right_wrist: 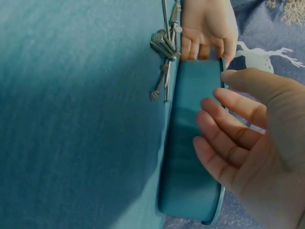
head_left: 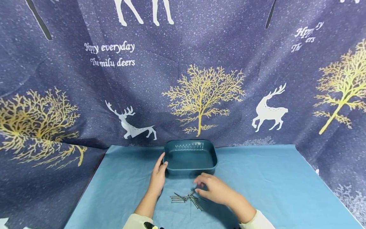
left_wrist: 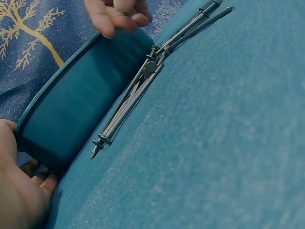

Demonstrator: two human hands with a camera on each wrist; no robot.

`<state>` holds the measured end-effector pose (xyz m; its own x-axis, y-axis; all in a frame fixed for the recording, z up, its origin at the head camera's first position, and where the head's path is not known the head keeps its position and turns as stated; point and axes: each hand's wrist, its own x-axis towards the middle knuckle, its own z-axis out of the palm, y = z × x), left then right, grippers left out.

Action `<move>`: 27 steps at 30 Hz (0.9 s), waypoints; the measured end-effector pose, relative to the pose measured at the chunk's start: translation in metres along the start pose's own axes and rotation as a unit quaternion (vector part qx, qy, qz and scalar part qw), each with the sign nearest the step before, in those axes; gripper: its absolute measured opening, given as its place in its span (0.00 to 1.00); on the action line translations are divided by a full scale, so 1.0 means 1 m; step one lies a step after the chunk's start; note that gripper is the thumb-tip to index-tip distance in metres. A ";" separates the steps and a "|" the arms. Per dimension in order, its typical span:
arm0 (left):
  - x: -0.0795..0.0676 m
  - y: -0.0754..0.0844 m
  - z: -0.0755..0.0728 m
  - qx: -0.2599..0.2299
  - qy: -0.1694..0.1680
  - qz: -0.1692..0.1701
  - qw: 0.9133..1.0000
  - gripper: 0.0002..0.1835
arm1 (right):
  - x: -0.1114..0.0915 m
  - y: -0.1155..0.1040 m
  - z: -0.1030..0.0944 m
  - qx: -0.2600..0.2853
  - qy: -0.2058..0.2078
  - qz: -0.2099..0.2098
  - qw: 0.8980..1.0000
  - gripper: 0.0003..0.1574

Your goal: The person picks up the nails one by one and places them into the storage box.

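Observation:
A teal rectangular plastic bin (head_left: 188,172) stands at the back of the table. My left hand (head_left: 158,178) holds its left end, thumb by the front corner and rim; in the left wrist view its fingers bend in at the bin's lower edge. Several metal nails (head_left: 178,199) lie in a loose crossed pile in front of the bin. Above the pile's right side hovers my right hand (head_left: 213,188), fingers loosely bent and holding nothing. The right wrist view shows that hand (right_wrist: 267,138) palm-on, its fingertips apart from the nails (right_wrist: 164,45).
A light blue cloth (head_left: 257,178) covers the table. Directly behind the bin hangs a dark blue curtain (head_left: 188,41) with printed deer and trees. One nail (head_left: 191,210) points toward the table's near side.

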<state>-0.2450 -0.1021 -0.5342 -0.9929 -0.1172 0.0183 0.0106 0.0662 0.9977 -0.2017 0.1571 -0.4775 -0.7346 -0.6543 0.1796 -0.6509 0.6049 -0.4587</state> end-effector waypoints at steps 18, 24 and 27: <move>0.001 0.000 -0.001 -0.001 -0.003 0.003 1.000 0.27 | 0.000 -0.006 0.006 0.001 -0.068 0.015 0.998 0.11; 0.001 -0.002 0.001 0.003 -0.007 0.000 1.000 0.28 | -0.001 -0.001 0.015 -0.013 -0.082 0.011 0.997 0.10; 0.001 -0.002 0.001 0.003 -0.006 0.001 1.000 0.27 | 0.000 0.000 0.016 -0.014 -0.085 0.014 0.996 0.09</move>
<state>-0.2460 -0.1010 -0.5367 -0.9942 -0.1056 0.0185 0.0109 0.0722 0.9973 -0.1982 0.1495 -0.4916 -0.7114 -0.7026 0.0168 -0.6373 0.6348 -0.4369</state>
